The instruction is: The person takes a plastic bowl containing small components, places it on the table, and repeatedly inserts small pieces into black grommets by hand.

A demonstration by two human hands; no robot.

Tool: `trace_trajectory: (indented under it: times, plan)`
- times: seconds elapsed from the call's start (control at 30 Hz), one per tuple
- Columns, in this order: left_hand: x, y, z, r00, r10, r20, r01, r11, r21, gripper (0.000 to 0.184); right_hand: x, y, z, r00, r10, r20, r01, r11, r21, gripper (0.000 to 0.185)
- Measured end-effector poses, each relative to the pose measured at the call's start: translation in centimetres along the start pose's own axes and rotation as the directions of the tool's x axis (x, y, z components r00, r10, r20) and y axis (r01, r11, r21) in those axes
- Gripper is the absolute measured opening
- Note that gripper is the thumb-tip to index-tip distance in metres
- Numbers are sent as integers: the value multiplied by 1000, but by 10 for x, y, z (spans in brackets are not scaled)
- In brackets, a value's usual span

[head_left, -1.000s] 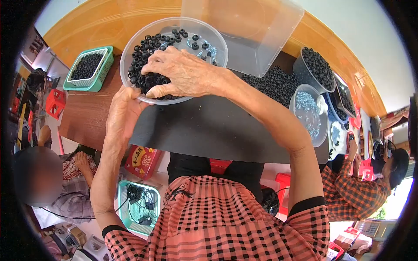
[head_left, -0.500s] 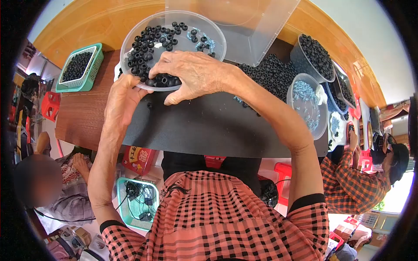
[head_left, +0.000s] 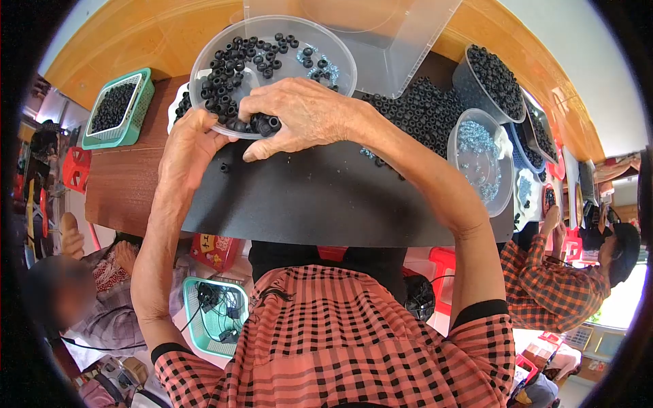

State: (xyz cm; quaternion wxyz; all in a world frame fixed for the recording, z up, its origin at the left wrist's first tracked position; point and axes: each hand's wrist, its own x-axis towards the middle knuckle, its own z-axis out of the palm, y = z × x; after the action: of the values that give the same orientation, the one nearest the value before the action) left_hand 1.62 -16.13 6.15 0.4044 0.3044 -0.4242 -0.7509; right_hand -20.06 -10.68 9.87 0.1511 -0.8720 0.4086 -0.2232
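A round clear plastic tub (head_left: 343, 51) is tilted toward me over the dark mat. Inside it lie many black beads (head_left: 221, 75) and a patch of small pale-blue clear pieces (head_left: 328, 66). My left hand (head_left: 183, 149) is closed on the tub's near-left rim, thumb and fingers pinching the edge. Over the near side reaches my right hand (head_left: 306, 112), fingers curled round a cluster of black beads, its thumb below the rim. How many beads it holds is hidden. One loose bead (head_left: 224, 167) lies on the mat below.
Right of the tub, black beads are heaped on the table (head_left: 415, 112) beside a bowl of blue pieces (head_left: 479, 143) and a full bead tub (head_left: 493, 81). A green basket (head_left: 129, 122) stands left. A clear box (head_left: 381, 61) is behind. People sit on both sides.
My right fingers have curled further among the beads at the tub's near edge, and beads there have bunched together. My left hand keeps its hold on the rim. The view has shifted slightly.
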Motion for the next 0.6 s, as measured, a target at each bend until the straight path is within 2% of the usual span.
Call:
trace_trajectory:
  times: [0.1, 0.23, 0.4, 0.6]
  plan:
    - [4, 4, 7, 1000, -15, -10, 15, 1000, 27, 22, 2, -1, -1, 998, 56, 33, -58, 996, 64, 52]
    - [16, -3, -5, 999, -10, 42, 9, 1000, 27, 21, 2, 3, 0, 992, 112, 54, -113, 994, 10, 48]
    - [20, -5, -4, 997, -18, 69, 12, 997, 80, 21, 1, 15, 5, 991, 129, -29, -123, 981, 151, 40]
    - [20, 0, 10, 1000, -14, 20, 12, 995, 103, 28, -1, 24, 8, 987, 114, -113, -96, 984, 153, 27]
